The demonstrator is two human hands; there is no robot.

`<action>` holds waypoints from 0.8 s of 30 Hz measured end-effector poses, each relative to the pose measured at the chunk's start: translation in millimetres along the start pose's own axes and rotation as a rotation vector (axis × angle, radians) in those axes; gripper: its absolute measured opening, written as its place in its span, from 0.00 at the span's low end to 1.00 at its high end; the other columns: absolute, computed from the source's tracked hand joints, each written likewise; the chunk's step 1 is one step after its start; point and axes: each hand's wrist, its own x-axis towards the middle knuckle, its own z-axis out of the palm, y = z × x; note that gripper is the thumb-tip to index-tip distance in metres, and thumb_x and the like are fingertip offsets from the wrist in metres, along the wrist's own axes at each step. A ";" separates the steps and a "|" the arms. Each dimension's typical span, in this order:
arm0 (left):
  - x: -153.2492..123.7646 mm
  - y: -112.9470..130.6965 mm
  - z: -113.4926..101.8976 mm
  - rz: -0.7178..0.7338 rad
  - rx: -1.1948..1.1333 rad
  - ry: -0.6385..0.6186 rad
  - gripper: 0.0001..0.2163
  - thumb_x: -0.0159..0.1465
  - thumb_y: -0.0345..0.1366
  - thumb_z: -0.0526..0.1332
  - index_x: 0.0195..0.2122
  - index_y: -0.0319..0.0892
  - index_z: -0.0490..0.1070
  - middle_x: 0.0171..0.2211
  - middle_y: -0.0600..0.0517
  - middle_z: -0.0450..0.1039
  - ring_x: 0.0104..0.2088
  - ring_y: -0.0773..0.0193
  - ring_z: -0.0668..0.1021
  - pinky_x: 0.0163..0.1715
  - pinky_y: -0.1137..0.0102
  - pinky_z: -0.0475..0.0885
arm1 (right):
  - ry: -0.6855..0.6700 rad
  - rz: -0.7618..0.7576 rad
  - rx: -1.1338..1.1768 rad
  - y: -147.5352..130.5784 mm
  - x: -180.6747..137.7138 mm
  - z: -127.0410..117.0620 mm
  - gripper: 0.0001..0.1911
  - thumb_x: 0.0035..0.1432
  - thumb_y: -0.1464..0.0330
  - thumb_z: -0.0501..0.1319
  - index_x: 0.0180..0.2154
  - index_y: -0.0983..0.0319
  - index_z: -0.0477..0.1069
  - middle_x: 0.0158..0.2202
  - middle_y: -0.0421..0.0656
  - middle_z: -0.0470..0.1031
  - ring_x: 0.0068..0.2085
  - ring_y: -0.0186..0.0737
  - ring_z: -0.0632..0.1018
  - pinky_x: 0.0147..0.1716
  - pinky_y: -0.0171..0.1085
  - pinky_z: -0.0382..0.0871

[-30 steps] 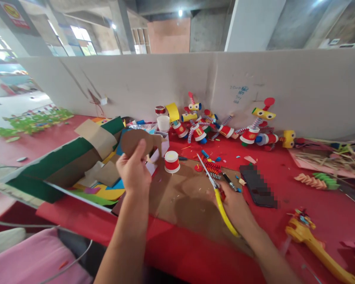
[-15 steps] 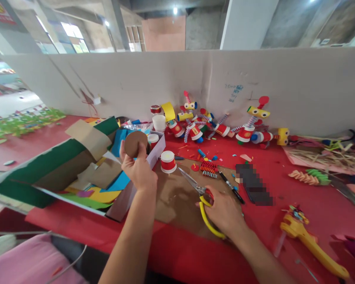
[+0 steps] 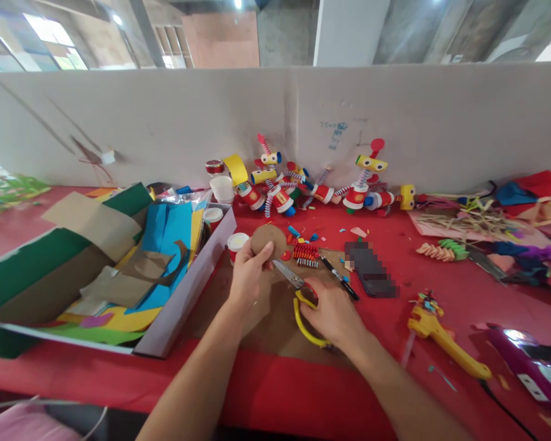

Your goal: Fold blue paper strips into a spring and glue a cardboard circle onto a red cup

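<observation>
My left hand pinches a round brown cardboard disc and holds it upright over the brown cardboard sheet on the red table. My right hand grips yellow-handled scissors; the blades point up-left toward the disc, their tips close beside it. A red and white paper cup stands just left of the disc.
A large box of coloured paper scraps lies at the left. Paper-cup robot figures line the grey partition. A black pen, a dark phone, a yellow glue gun and craft scraps lie to the right.
My left hand brought the brown piece from above the box down and right to the scissors; it now shows as a plain disc. The right hand drew the scissors closer to me.
</observation>
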 end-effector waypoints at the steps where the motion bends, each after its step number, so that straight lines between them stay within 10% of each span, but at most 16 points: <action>1: -0.5 -1.8 1.0 -0.002 0.003 -0.030 0.10 0.52 0.39 0.66 0.27 0.40 0.67 0.19 0.59 0.64 0.17 0.76 0.63 0.17 0.77 0.59 | 0.002 -0.011 0.001 1.2 0.7 -0.2 0.18 0.52 0.64 0.58 0.47 0.58 0.67 0.37 0.46 0.77 0.39 0.46 0.77 0.35 0.37 0.64; 12: 0.1 -12.0 5.5 -0.048 -0.036 0.001 0.12 0.53 0.36 0.62 0.39 0.42 0.65 0.25 0.57 0.67 0.20 0.73 0.69 0.22 0.75 0.63 | 0.159 0.087 -0.046 22.5 21.7 -32.7 0.21 0.57 0.63 0.53 0.52 0.62 0.64 0.40 0.49 0.76 0.39 0.46 0.77 0.36 0.38 0.65; 24: 2.3 -19.8 2.6 -0.292 -0.122 -0.227 0.19 0.55 0.30 0.57 0.49 0.43 0.66 0.29 0.51 0.72 0.22 0.71 0.73 0.25 0.75 0.65 | -0.115 -0.012 -0.363 87.9 181.6 -71.3 0.18 0.58 0.68 0.55 0.51 0.62 0.68 0.47 0.50 0.75 0.45 0.44 0.75 0.38 0.34 0.63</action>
